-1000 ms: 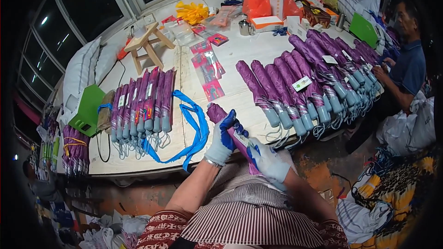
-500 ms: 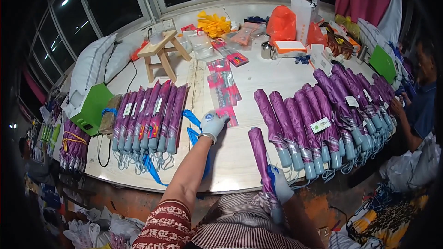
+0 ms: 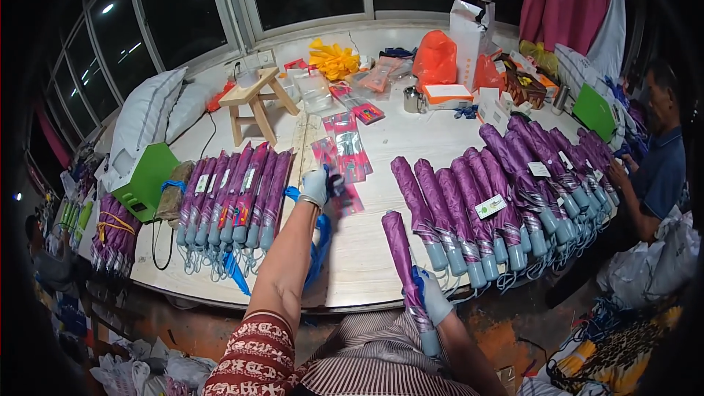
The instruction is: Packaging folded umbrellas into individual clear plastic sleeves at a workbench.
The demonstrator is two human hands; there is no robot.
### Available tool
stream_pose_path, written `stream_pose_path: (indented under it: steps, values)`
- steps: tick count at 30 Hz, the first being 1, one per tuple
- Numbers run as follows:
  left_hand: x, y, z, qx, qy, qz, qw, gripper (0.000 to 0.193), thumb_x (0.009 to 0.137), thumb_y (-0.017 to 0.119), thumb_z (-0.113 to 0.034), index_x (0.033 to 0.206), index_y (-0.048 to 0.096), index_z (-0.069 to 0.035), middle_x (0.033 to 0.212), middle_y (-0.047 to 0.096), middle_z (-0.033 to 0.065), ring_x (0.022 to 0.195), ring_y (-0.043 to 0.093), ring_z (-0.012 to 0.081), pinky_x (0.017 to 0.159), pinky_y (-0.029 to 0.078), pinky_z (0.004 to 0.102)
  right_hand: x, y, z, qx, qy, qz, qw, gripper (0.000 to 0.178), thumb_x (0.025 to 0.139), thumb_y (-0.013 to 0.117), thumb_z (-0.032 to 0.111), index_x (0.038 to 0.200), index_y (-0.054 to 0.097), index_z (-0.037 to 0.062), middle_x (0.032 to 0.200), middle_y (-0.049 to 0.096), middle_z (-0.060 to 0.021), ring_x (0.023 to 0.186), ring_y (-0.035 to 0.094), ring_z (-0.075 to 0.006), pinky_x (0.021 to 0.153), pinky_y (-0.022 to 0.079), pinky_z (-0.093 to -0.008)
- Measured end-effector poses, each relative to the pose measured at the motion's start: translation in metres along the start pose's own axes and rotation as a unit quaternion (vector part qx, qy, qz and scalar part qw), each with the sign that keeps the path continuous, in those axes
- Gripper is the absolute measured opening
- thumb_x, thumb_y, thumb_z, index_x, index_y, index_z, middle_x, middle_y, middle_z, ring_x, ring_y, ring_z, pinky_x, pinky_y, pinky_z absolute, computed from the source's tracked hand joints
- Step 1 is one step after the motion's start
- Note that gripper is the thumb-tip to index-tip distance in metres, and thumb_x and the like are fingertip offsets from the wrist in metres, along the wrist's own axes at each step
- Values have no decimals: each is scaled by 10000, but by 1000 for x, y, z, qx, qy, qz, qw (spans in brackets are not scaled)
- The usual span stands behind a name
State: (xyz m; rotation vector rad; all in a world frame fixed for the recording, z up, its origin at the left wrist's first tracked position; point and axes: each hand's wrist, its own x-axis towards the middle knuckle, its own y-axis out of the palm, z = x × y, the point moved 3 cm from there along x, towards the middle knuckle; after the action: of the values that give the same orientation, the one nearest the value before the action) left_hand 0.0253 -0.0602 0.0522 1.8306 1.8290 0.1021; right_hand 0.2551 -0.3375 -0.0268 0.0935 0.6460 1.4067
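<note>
Has moved the left hand slightly toward 11 o'clock along the pink plastic sleeves since half a second ago, with one now slanting out leftward. At 9 o'clock from the view's middle, a green box, then a close row of purple umbrellas on the desk; at 10, a small wooden stool. Reaches the left hand, gloved and blurred, to the sleeves just left of centre; cannot tell whether pinching any. At 5, clasps a folded umbrella near its handle in the gloved right hand, top toward 11, over the desk's near edge. At 4, a larger spread of purple umbrellas; at 3, a co-worker.
</note>
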Motion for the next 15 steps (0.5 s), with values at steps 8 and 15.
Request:
stream_pose_path:
  steps: [8,15]
  values:
    - [-146,12,82,39,29,84,995,79,785,677,-33,758,606,-14,731,631,90,595,602,165,512,514,266,-31,-1,42,-201,-138,-23,970,256,900,442,251,887,543,16,751,593,-108,657,550,-210,641,443,-295]
    - [-219,22,115,-9,-164,36,986,52,804,661,-48,801,640,0,730,630,104,617,607,189,532,522,274,-64,19,71,-659,-41,-76,747,374,900,423,299,934,568,-44,870,640,-197,769,586,-368,731,459,-405]
